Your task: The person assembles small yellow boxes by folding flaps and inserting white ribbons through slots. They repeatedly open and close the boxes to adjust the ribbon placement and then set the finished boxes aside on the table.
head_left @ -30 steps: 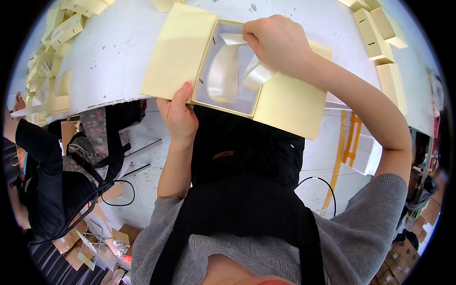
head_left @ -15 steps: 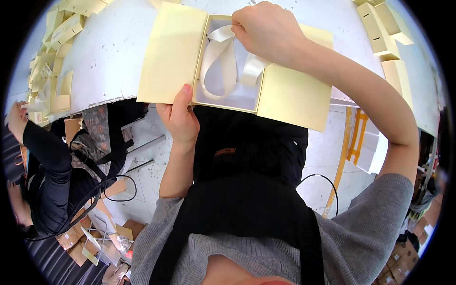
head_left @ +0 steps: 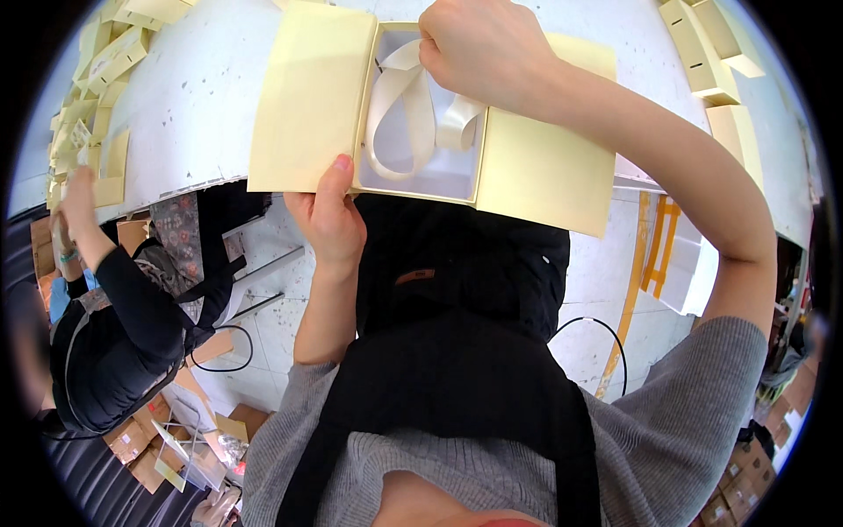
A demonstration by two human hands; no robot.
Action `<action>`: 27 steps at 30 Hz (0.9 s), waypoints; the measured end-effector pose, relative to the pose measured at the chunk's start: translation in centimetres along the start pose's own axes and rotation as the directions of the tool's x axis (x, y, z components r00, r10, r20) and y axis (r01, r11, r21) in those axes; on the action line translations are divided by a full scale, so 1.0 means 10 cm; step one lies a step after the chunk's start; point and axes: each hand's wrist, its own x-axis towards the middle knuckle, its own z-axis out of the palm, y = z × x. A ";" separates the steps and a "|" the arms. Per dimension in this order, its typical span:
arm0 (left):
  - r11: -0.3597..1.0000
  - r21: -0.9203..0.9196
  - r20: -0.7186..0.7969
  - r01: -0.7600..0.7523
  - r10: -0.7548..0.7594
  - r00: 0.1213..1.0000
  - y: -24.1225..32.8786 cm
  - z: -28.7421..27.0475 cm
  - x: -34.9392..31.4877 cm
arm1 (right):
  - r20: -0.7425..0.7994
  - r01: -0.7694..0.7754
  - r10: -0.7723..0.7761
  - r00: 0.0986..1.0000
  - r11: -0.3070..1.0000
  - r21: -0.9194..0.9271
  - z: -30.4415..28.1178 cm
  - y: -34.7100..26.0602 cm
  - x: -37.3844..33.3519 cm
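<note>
A pale yellow gift box (head_left: 544, 167) lies spread open at the near edge of the table, a flap folded out on each side of its white-lined tray. A cream ribbon (head_left: 383, 123) hangs in loops inside the tray. My left hand (head_left: 332, 215) grips the box's lower edge by the left flap, thumb on top and fingers underneath. Over the tray's far right part, my right hand (head_left: 483, 48) is closed on the ribbon. Its fingertips are turned away, and the hand hides the tray's far right corner.
More pale yellow boxes stand in a pile (head_left: 114, 66) at the far left and in a stack (head_left: 698, 53) at the far right of the white table (head_left: 211, 97). At left, a co-worker in black sleeves (head_left: 145, 303) reaches to the table. Cardboard cartons (head_left: 132, 439) sit lower left.
The box and both my hands have shifted very slightly left and away from me. My right hand still holds the ribbon. The co-worker's arm has swung inward toward the table edge.
</note>
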 end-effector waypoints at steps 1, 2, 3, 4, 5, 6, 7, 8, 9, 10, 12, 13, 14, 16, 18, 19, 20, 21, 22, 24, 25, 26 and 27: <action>1.000 -0.001 -0.004 -0.002 0.002 1.000 0.01 0.01 -0.01 | 0.002 0.001 -0.001 1.000 1.000 -0.002 0.00 0.00 0.00; 1.000 -0.001 -0.009 -0.003 0.003 1.000 0.01 0.01 -0.01 | 0.001 0.007 -0.007 1.000 1.000 -0.003 0.00 0.00 0.01; 1.000 -0.005 -0.005 -0.002 0.002 1.000 0.01 0.01 -0.01 | 0.002 0.010 -0.010 1.000 1.000 -0.004 0.00 0.00 0.01; 1.000 -0.008 -0.001 -0.001 0.001 1.000 0.01 0.02 -0.01 | 0.004 0.012 -0.012 1.000 1.000 -0.004 0.00 -0.01 0.01; 1.000 -0.012 0.003 0.000 0.000 1.000 0.01 0.02 0.00 | 0.009 0.018 -0.018 1.000 1.000 0.008 -0.01 -0.01 0.01; 1.000 -0.012 0.003 -0.003 0.003 1.000 0.01 0.02 -0.01 | 0.014 0.025 -0.025 1.000 1.000 0.018 -0.02 -0.02 0.01; 1.000 -0.013 0.004 -0.006 0.006 1.000 0.01 0.02 -0.02 | 0.018 0.031 -0.032 0.999 0.999 0.028 -0.03 -0.03 0.01; 1.000 -0.013 0.004 -0.008 0.008 1.000 0.01 0.03 -0.02 | 0.036 0.048 -0.049 0.998 0.998 0.032 -0.04 -0.05 0.01; 1.000 -0.010 0.008 -0.009 0.009 1.000 0.01 0.02 -0.03 | 0.056 0.070 -0.072 0.996 0.997 0.039 -0.05 -0.09 0.03; 1.000 -0.008 0.011 -0.009 0.009 1.000 0.02 0.01 -0.04 | 0.076 0.092 -0.095 0.993 0.995 0.046 -0.04 -0.12 0.04; 1.000 -0.009 0.022 0.001 -0.001 1.000 0.02 -0.01 -0.05 | 0.083 0.089 -0.093 0.992 0.995 0.047 -0.02 -0.13 0.04; 1.000 -0.012 0.029 0.012 -0.012 1.000 0.00 -0.05 -0.05 | 0.085 0.085 -0.089 0.992 0.995 0.045 -0.02 -0.12 0.04; 1.000 -0.015 0.036 0.022 -0.022 0.999 -0.02 -0.06 -0.05 | 0.070 0.090 -0.092 0.993 0.995 0.044 -0.02 -0.11 0.02; 0.999 0.045 0.030 -0.006 0.005 1.000 -0.02 -0.05 -0.07 | 0.045 0.102 -0.104 0.994 0.994 0.042 -0.01 -0.08 0.01; 0.989 0.141 0.050 -0.047 0.040 0.998 0.01 -0.01 -0.06 | 0.057 0.071 -0.072 0.996 0.997 0.018 0.00 -0.06 0.01; 0.976 0.205 0.073 -0.074 0.061 0.996 0.05 0.05 -0.06 | 0.064 0.056 -0.057 0.996 0.998 0.006 0.01 -0.06 0.02; 0.958 0.268 0.097 -0.103 0.079 0.992 0.07 0.10 -0.06 | 0.054 0.064 -0.065 0.996 0.997 0.031 -0.01 -0.06 0.00; 0.963 0.249 0.082 -0.102 0.084 0.993 0.08 0.15 -0.06 | 0.041 0.072 -0.074 0.996 0.996 0.056 -0.05 -0.07 -0.02; 0.968 0.230 0.066 -0.102 0.089 0.994 0.07 0.19 -0.06 | 0.027 0.080 -0.082 0.996 0.994 0.081 -0.07 -0.07 -0.03; 0.970 0.221 0.059 -0.099 0.088 0.994 0.06 0.21 -0.06 | -0.023 0.065 -0.064 0.998 0.995 0.074 0.01 -0.07 0.02; 0.968 0.230 0.069 -0.096 0.082 0.994 0.06 0.20 -0.06 | -0.048 0.056 -0.053 0.997 0.996 0.071 0.05 -0.06 0.04; 0.966 0.240 0.079 -0.093 0.076 0.994 0.05 0.19 -0.06 | -0.053 0.080 -0.075 0.996 0.993 0.084 0.07 -0.05 0.05; 0.969 0.232 0.080 -0.090 0.073 0.994 0.04 0.17 -0.05 | -0.058 0.106 -0.101 0.993 0.990 0.096 0.09 -0.06 0.05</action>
